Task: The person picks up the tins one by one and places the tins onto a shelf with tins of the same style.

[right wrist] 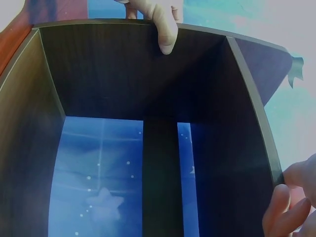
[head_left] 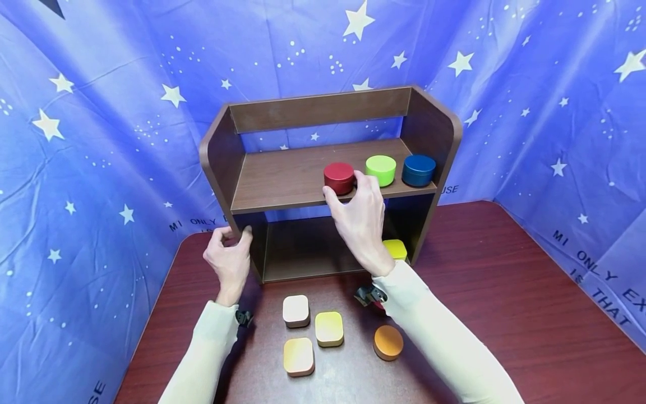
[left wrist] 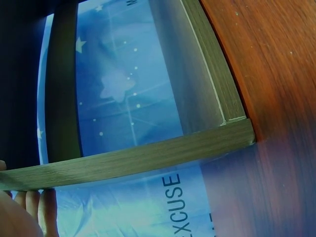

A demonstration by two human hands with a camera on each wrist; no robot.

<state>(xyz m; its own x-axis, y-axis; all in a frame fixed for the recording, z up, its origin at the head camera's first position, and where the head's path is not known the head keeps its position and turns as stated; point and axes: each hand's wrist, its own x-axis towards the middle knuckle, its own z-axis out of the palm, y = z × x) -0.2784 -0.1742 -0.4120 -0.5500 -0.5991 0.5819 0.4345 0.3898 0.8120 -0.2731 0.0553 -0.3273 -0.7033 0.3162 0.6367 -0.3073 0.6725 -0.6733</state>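
My right hand (head_left: 360, 221) pinches a red round tin (head_left: 338, 175) at the front edge of the upper board, thumb at its lower left and fingers at its right side. A lime green round tin (head_left: 381, 171) and a blue round tin (head_left: 419, 170) stand to the right on the same board. My left hand (head_left: 229, 261) grips the left side panel of the brown two-tier shelf (head_left: 282, 174). In the left wrist view, its fingers (left wrist: 48, 210) lie on the panel's outer side. The right wrist view leaves the red tin out of sight.
On the table (head_left: 504, 280) before the shelf lie a pale square tin (head_left: 295, 310), a yellow one (head_left: 329, 329), a light orange one (head_left: 298, 357) and an orange round tin (head_left: 388, 343). A yellow square tin (head_left: 396, 249) in the lower tier is partly hidden. A starry blue curtain (head_left: 126, 140) surrounds the table.
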